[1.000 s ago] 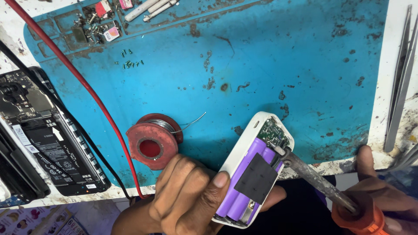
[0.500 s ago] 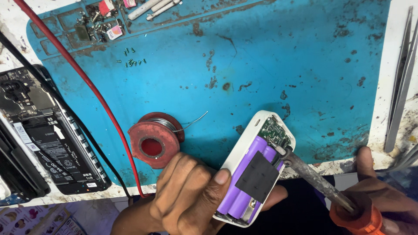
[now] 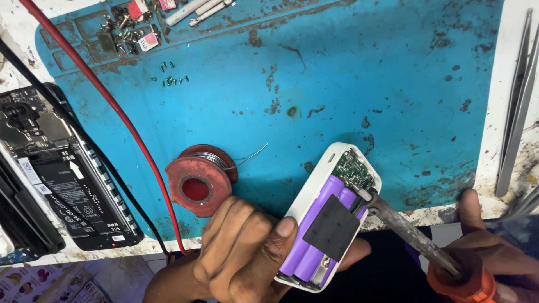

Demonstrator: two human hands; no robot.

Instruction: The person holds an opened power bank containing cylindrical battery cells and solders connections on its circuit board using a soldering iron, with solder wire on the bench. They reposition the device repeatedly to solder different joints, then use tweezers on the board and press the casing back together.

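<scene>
White power bank gripped in left hand, soldering iron touching it.

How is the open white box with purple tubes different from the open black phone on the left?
The white power bank is gripped in the left hand, tilted up off the blue mat; the black phone lies flat with no hand on it. The power bank shows purple round cells; the phone shows a flat black battery. A soldering iron, held by the right hand, touches the power bank, not the phone. Both are opened, insides showing.
</scene>
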